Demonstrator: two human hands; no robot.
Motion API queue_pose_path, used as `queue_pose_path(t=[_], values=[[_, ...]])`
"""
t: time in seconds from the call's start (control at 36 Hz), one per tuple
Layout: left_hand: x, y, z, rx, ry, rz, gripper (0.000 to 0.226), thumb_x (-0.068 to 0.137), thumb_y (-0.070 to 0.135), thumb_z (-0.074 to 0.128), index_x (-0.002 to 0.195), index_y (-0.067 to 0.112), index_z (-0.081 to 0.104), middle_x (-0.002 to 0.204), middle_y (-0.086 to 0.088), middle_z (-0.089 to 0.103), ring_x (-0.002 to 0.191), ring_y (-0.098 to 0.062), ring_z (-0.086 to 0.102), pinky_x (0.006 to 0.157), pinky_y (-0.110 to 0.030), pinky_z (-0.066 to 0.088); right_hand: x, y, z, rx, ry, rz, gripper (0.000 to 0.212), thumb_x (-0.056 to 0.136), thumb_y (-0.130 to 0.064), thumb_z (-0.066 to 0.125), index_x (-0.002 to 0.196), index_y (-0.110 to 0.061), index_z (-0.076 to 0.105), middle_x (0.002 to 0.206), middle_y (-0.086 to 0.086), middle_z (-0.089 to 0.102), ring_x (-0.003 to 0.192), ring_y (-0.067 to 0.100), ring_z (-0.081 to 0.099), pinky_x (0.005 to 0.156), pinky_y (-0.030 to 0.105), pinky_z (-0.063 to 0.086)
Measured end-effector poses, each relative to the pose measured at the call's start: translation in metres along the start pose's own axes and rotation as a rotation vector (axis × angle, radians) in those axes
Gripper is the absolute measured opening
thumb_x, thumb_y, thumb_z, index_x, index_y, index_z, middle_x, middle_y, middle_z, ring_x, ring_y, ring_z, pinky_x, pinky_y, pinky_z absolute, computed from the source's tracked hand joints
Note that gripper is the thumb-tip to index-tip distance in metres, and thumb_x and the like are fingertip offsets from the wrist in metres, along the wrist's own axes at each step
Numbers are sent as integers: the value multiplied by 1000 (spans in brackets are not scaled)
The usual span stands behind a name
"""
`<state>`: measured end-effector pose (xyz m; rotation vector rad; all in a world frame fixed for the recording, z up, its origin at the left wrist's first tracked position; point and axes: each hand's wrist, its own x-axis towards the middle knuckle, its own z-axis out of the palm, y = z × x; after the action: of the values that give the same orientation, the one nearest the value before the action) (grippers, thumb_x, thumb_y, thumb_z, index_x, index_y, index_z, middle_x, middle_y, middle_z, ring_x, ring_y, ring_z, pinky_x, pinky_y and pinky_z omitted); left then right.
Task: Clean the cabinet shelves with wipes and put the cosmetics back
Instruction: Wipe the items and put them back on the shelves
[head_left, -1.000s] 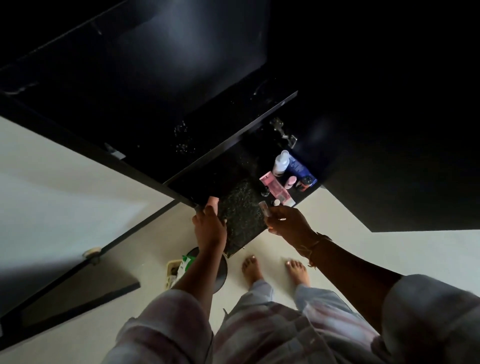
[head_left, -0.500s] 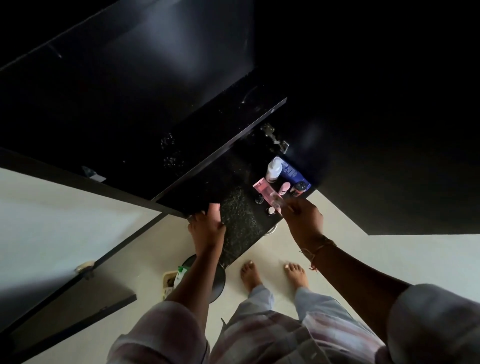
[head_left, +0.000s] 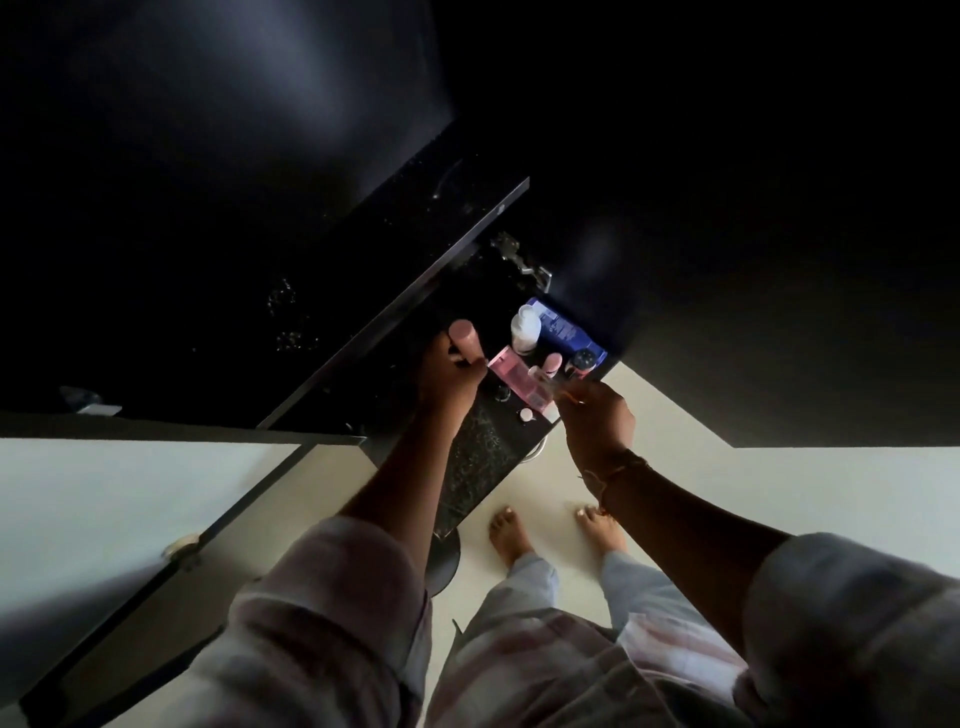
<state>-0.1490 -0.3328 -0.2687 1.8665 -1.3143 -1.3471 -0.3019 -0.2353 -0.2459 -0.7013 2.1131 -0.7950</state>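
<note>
Step in hand: putting the cosmetics back. No wipe is in sight, so I judge the wiping of this level done, though the dark hides much.

- Left hand (head_left: 448, 379), centre frame, is closed round a pink-capped tube (head_left: 462, 332), cap up. It sits just under the pale front edge of the upper shelf (head_left: 405, 301).
- Right hand (head_left: 595, 415), right of centre, has curled fingers pinching what looks like a small clear vial (head_left: 539, 375). It is at the near side of the standing group.
- Already on the speckled dark shelf (head_left: 475, 462), packed close at its far right end: a white bottle (head_left: 524, 328), a blue tube (head_left: 563, 332) and a flat pink carton (head_left: 511, 378). A small pale cap (head_left: 525, 414) lies nearer the front edge.

Next move, as I read it: set each held item upright in the gap left of the carton. The vial is narrow and likely tippy, and a careless sleeve could knock the white bottle over.

Room: the cabinet interior is near black. A metal hinge (head_left: 522, 257) shows above the bottles. Pale floor (head_left: 779, 493) fills lower right, with bare feet (head_left: 509, 535) below the shelf. A dark round object on the floor, lower centre, is half hidden by the left arm; I cannot tell what it is.
</note>
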Motion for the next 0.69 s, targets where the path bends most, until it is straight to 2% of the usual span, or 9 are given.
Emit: queue_pose_path(t=[0.08, 0.25, 0.44, 0.58, 0.69], values=[[6, 3, 4, 45, -27, 25, 43, 78, 12, 74, 119, 15, 58, 107, -1, 69, 97, -13, 66, 86, -31, 54, 3, 3, 5, 3, 10, 34, 7, 85, -28, 66, 88, -27, 72, 80, -8, 65, 78, 15, 57, 67, 25, 39], [19, -5, 9, 142, -40, 16, 41, 71, 30, 73, 109, 33, 57, 104, 7, 68, 99, -13, 65, 90, -43, 53, 8, 10, 12, 5, 3, 73, 3, 81, -28, 70, 81, -26, 72, 80, -5, 71, 76, 14, 60, 62, 23, 37], [29, 0, 15, 135, -36, -1, 40, 74, 23, 74, 109, 32, 57, 103, 7, 67, 98, -12, 64, 91, -43, 53, 15, 13, 17, -2, -12, 97, 6, 83, -27, 70, 86, -23, 73, 87, -2, 70, 78, 14, 57, 62, 23, 36], [33, 1, 18, 171, -29, 17, 40, 73, 30, 74, 110, 32, 58, 99, 8, 68, 95, -12, 65, 88, -43, 55, 20, 14, 20, -21, -12, 81, 11, 82, -27, 71, 91, -20, 74, 91, 3, 72, 84, 21, 62, 70, 27, 45], [33, 1, 18, 210, -30, 25, 37, 72, 39, 72, 105, 35, 56, 96, 10, 67, 93, -12, 65, 85, -43, 55, 24, 16, 24, -27, 5, 94, 20, 81, -33, 70, 94, -19, 72, 86, -3, 69, 81, 16, 59, 66, 23, 36]])
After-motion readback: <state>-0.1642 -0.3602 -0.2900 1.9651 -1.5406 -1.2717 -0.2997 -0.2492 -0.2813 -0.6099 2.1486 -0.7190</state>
